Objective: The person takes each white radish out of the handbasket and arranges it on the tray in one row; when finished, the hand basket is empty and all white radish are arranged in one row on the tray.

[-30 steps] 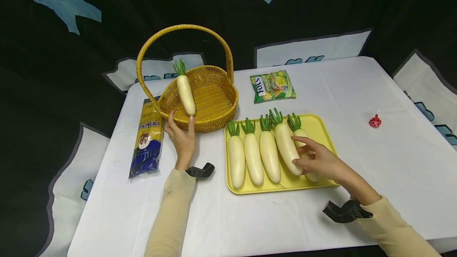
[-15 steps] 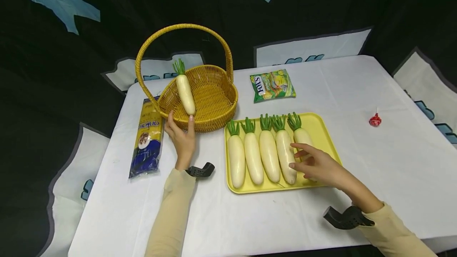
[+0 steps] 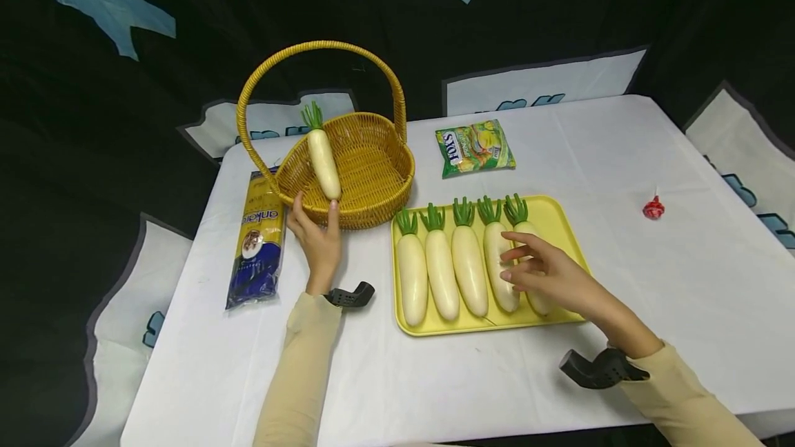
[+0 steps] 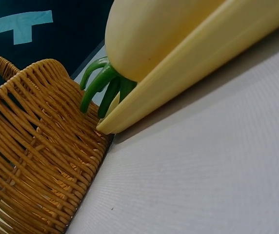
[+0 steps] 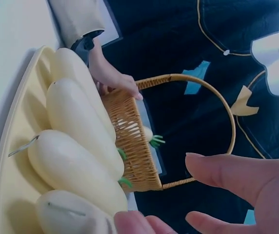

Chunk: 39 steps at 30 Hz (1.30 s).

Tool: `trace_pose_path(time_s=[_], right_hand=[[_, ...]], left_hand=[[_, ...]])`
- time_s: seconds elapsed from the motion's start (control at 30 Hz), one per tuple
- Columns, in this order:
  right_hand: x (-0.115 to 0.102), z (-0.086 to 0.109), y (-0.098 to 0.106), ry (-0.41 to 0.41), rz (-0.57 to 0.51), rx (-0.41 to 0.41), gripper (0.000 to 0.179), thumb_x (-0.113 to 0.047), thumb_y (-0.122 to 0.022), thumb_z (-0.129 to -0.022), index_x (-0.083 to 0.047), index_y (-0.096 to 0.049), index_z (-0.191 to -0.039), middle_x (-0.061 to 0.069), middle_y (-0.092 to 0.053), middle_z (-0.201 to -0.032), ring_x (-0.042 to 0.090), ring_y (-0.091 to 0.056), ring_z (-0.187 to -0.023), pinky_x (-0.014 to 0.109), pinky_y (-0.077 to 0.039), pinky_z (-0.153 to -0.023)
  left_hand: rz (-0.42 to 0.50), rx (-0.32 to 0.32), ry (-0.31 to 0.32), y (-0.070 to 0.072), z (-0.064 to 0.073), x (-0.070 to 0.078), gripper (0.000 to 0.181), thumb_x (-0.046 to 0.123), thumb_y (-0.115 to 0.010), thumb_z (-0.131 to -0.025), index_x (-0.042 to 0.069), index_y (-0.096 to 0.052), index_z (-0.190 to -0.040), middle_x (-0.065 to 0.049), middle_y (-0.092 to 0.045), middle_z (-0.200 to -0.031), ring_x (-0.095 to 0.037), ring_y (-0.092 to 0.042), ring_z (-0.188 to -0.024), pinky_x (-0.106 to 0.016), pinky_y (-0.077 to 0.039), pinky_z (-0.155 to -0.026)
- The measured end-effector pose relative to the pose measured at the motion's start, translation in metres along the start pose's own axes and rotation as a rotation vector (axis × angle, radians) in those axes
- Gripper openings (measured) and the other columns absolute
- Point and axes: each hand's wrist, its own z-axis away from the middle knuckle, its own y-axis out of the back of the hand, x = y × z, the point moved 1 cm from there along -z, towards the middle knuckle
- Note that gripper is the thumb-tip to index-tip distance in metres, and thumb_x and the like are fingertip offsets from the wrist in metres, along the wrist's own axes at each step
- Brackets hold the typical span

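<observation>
Several white radishes with green tops lie side by side on a yellow tray [image 3: 565,226]. My right hand [image 3: 553,274] is over the right end of the row, fingers loosely spread, fingertips right at the second radish from the right [image 3: 499,261]. The rightmost radish [image 3: 526,227] is partly hidden under that hand. My left hand [image 3: 319,243] holds the front rim of a yellow wicker basket [image 3: 373,178], with the thumb at the rim. One radish [image 3: 323,164] leans inside the basket, its green top above the back rim. The basket's woven side [image 4: 37,146] fills the left of the left wrist view.
A blue and gold packet [image 3: 256,240] lies left of the basket, partly behind it. Behind the tray is a green Fox's candy bag [image 3: 475,148]. A red lollipop [image 3: 653,209] lies far right on the white tablecloth [image 3: 621,157]. The basket's tall handle [image 3: 319,45] arches above.
A second ago my right hand held the second radish from the right, tilted; it now lies in the row. Since half a second ago it has shifted slightly right. The left hand stays put.
</observation>
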Motion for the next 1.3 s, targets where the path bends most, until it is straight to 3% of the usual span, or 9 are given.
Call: trace_pose_path(time_s=[0.2,0.43,0.6,1.03,1.3], right_hand=[[-0.002,-0.008,-0.001,0.047,-0.092,-0.031,0.065,-0.01,-0.058,-0.087,-0.007,-0.023,-0.142,0.027,-0.045,-0.126,0.004,-0.06,-0.091,0.031,-0.052,-0.077],[-0.012,-0.023,-0.006,0.081,-0.122,-0.046,0.064,-0.01,-0.056,-0.088,-0.008,-0.023,-0.143,0.027,-0.044,-0.129,0.018,-0.061,-0.097,0.035,-0.052,-0.078],[-0.023,-0.04,-0.014,0.07,-0.13,-0.044,0.065,-0.015,-0.058,-0.088,-0.014,-0.023,-0.143,0.02,-0.045,-0.132,0.012,-0.06,-0.099,0.034,-0.051,-0.082],[-0.071,-0.104,-0.038,0.125,-0.235,-0.083,0.064,-0.006,-0.055,-0.088,-0.02,-0.026,-0.142,0.016,-0.047,-0.131,0.014,-0.06,-0.099,0.035,-0.048,-0.089],[-0.099,-0.145,-0.063,0.221,-0.293,-0.088,0.068,0.007,-0.052,-0.083,-0.017,-0.027,-0.142,0.015,-0.046,-0.131,0.032,-0.052,-0.114,0.031,-0.049,-0.086]], left_hand=[[0.004,0.003,-0.001,0.0,0.0,0.0,0.069,0.05,-0.051,-0.086,0.021,-0.021,-0.141,-0.02,-0.019,-0.137,-0.04,-0.029,-0.124,-0.056,-0.024,-0.101],[-0.003,0.001,0.005,0.001,0.001,0.001,0.068,0.05,-0.05,-0.086,0.023,-0.02,-0.141,-0.02,-0.018,-0.139,-0.04,-0.028,-0.125,-0.056,-0.023,-0.101],[-0.001,0.01,-0.001,0.002,0.001,0.0,0.069,0.049,-0.052,-0.085,0.024,-0.02,-0.141,-0.02,-0.019,-0.138,-0.039,-0.029,-0.124,-0.056,-0.024,-0.1],[-0.001,0.004,0.001,0.003,0.0,0.0,0.068,0.049,-0.052,-0.086,0.023,-0.021,-0.141,-0.021,-0.019,-0.137,-0.04,-0.029,-0.124,-0.056,-0.024,-0.101],[-0.005,0.004,0.002,0.003,0.0,-0.002,0.069,0.049,-0.052,-0.086,0.022,-0.021,-0.141,-0.022,-0.019,-0.136,-0.04,-0.029,-0.124,-0.056,-0.026,-0.1]])
